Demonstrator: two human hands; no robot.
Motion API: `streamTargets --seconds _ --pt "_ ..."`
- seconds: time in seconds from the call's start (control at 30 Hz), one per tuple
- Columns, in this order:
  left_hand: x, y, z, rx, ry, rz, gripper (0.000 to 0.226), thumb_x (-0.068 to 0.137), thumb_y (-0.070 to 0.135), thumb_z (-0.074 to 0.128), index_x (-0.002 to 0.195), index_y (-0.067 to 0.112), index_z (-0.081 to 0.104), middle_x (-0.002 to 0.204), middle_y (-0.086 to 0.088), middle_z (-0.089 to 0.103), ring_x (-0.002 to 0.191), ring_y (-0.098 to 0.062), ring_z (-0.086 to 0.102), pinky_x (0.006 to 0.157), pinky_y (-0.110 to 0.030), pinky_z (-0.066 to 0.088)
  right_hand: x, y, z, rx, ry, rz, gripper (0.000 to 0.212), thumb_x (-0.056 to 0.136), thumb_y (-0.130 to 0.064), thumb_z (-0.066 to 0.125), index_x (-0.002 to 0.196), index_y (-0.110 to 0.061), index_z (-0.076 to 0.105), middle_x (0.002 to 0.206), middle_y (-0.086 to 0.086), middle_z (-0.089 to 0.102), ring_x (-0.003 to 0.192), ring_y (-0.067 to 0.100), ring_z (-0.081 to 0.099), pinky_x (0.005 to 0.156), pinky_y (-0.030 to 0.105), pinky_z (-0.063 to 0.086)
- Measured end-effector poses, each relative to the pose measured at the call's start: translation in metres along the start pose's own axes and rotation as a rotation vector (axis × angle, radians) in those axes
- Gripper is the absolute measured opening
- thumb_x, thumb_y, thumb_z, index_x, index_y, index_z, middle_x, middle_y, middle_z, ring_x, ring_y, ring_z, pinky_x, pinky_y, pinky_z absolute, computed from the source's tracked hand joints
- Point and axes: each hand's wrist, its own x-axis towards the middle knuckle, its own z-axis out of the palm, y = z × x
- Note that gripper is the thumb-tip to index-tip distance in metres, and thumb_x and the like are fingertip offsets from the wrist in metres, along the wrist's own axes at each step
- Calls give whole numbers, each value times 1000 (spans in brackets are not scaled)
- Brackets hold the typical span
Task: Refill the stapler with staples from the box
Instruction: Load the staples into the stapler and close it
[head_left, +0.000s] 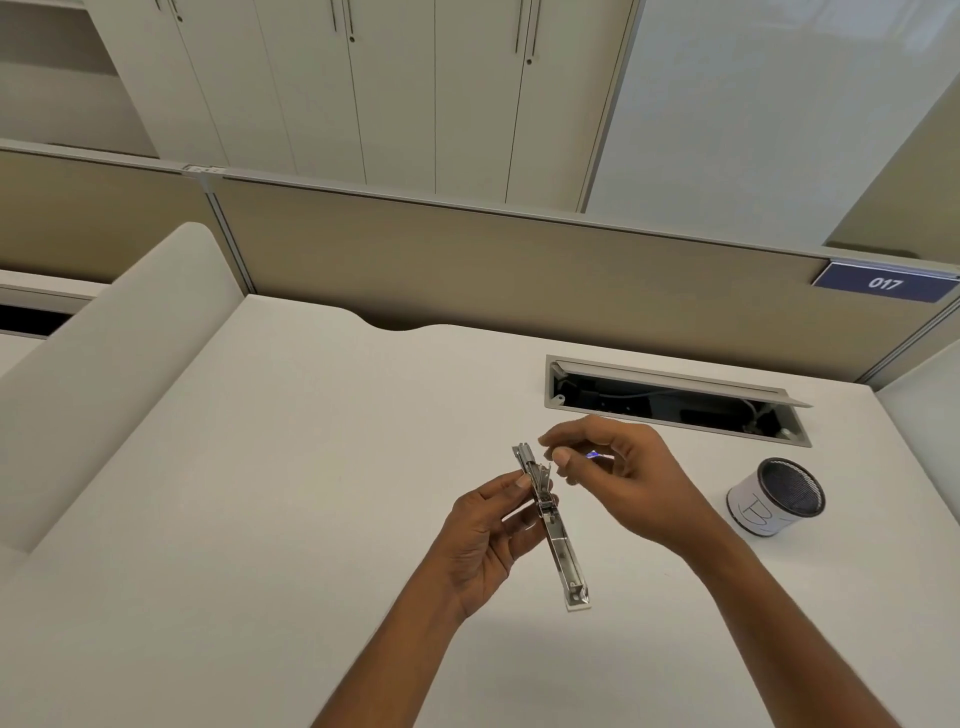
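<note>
From the head camera I see the stapler (551, 525) held in the air above the white surface (260, 467), a little right of the centre. It is opened out long, a thin metal channel that runs from the far end between the hands down to its near end.

My left hand (488, 540) holds it around the middle, thumb and fingers closed on the sides of the channel. My right hand (608, 467) is just beside the far end, the fingers pinched narrow near the small hinged part there. Something small and bluish glints inside this hand; I cannot tell if it is a strip of staples, the picture is too blurred there.

I do not see any box of staples in this view. A mesh pen cup (776, 496) lies on its side at the right, well apart from the hands, and an open cable hatch (675, 397) is farther back.

I judge the stapler as light but stiff, with smooth metal that can slip and a spring part that may snap back. The best hold is on the side walls at the middle, which keeps the channel free for loading.
</note>
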Motion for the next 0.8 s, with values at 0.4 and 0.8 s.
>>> streamTargets --seconds 0.4,0.8 --pt "1 -1 6 38 -46 12 52 74 23 90 118 1 74 106 -12 76 96 -25 75 73 -32 63 4 2 5 -92 -10 -3 13 92 -10 73 96 -21 79 91 -13 73 91 7 69 75 13 54" --pt "-3 -1 7 14 -37 44 44 79 21 86 120 6 75 107 -13 77 103 -25 74 79 -35 62 4 12 24 135 95 276 25 88 -19 77 109 -27 68 83 -2 73 80 14 74 76 25 63"
